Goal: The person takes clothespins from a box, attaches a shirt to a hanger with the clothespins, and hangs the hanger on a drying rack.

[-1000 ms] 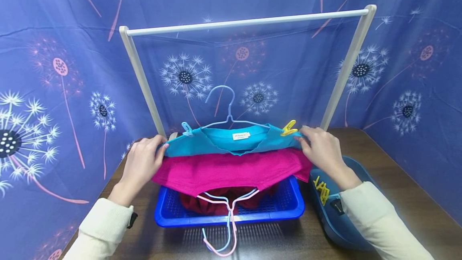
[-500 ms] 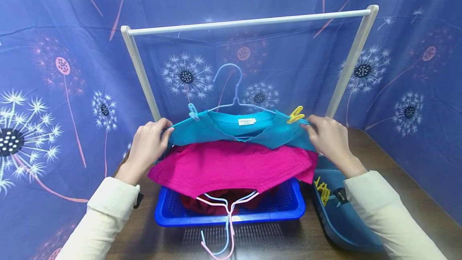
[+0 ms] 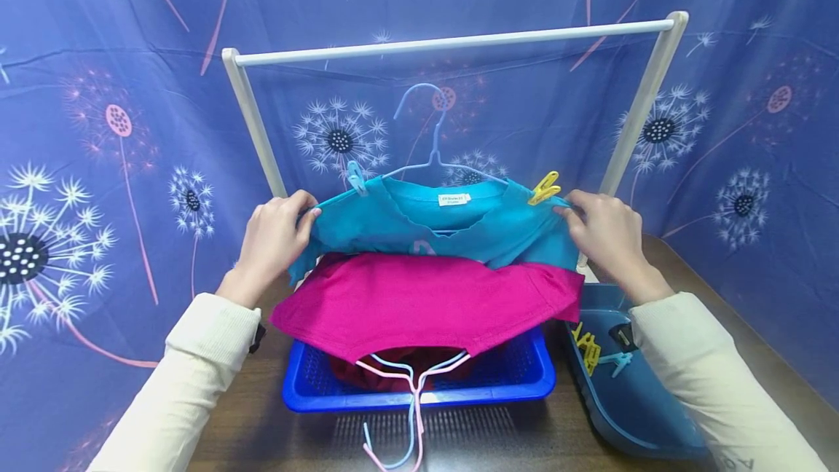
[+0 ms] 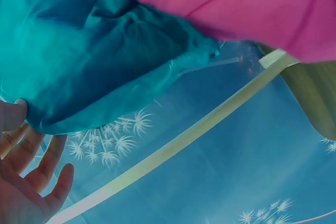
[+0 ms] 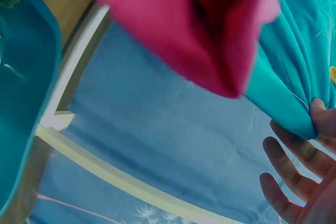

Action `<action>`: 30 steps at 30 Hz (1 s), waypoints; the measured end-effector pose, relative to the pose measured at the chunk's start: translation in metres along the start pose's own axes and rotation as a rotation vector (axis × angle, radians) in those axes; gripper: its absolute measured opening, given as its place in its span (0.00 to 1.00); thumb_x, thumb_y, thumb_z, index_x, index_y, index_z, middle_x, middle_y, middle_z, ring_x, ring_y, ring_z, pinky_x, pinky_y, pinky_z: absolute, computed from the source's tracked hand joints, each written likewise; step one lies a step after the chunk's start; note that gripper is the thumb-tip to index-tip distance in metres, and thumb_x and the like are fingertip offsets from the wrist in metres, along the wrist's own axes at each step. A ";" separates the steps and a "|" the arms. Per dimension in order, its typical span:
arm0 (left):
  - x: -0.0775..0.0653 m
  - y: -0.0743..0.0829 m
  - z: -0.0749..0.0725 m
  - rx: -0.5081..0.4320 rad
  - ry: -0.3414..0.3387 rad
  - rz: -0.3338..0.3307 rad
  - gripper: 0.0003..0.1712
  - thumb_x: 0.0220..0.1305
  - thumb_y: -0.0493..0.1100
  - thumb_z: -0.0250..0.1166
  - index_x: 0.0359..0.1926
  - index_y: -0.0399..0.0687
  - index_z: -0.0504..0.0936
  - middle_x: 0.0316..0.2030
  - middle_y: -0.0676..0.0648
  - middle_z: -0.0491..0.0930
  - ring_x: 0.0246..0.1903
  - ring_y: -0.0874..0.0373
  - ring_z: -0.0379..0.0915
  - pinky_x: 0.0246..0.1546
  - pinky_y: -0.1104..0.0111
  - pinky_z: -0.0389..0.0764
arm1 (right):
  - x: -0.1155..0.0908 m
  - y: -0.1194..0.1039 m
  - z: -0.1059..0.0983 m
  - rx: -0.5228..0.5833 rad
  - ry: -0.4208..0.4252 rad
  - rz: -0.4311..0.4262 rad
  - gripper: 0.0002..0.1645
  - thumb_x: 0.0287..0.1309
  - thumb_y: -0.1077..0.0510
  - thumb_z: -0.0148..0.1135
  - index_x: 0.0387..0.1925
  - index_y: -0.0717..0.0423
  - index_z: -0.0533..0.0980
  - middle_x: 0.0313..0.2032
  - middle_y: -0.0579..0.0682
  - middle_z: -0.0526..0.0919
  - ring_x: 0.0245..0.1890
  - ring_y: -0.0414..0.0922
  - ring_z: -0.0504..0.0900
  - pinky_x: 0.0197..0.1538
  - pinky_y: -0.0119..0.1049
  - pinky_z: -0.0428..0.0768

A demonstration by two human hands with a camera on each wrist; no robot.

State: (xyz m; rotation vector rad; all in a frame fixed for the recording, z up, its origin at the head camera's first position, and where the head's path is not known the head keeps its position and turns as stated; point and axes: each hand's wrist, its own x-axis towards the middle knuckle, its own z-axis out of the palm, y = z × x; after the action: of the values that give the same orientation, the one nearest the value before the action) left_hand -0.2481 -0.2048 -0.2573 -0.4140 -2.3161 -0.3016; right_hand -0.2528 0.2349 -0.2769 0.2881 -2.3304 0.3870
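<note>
A teal shirt [image 3: 367, 228] with a white neck label hangs on a light blue hanger [image 3: 435, 138], whose hook points up. My left hand [image 3: 274, 239] pinches its left shoulder between thumb and fingers, and my right hand [image 3: 606, 233] pinches the right shoulder. A blue clothespin [image 3: 357, 178] grips the left shoulder; a yellow clothespin [image 3: 545, 188] grips the right. In front of the teal shirt, a magenta shirt [image 3: 426, 301] lies over the basket. Pink and blue hangers [image 3: 414, 384] stick out of its neck, hooks toward me.
A wooden rack with a white rail [image 3: 452, 43] stands behind. Under the magenta shirt sits a blue basket [image 3: 419, 403] with dark red cloth inside. At the right, a dark blue bin [image 3: 645, 414] holds yellow clothespins [image 3: 588, 349] and a light blue clothespin [image 3: 616, 363].
Both hands have raised the teal shirt and its hanger, and the hook has come up toward the rail. More of the shirt's front shows. The magenta shirt stays over the basket.
</note>
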 end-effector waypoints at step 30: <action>0.070 0.025 -0.013 0.034 0.039 0.056 0.09 0.62 0.45 0.58 0.36 0.43 0.78 0.28 0.42 0.83 0.29 0.43 0.76 0.31 0.51 0.71 | 0.035 0.011 -0.048 0.025 0.124 0.115 0.14 0.59 0.51 0.56 0.38 0.56 0.80 0.16 0.59 0.77 0.12 0.43 0.58 0.15 0.39 0.54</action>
State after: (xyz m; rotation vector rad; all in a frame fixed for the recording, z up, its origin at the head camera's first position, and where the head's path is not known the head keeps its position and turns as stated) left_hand -0.2772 -0.1720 -0.1957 -0.4509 -2.2643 -0.2408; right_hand -0.2497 0.2593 -0.2219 0.1384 -2.2274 0.4772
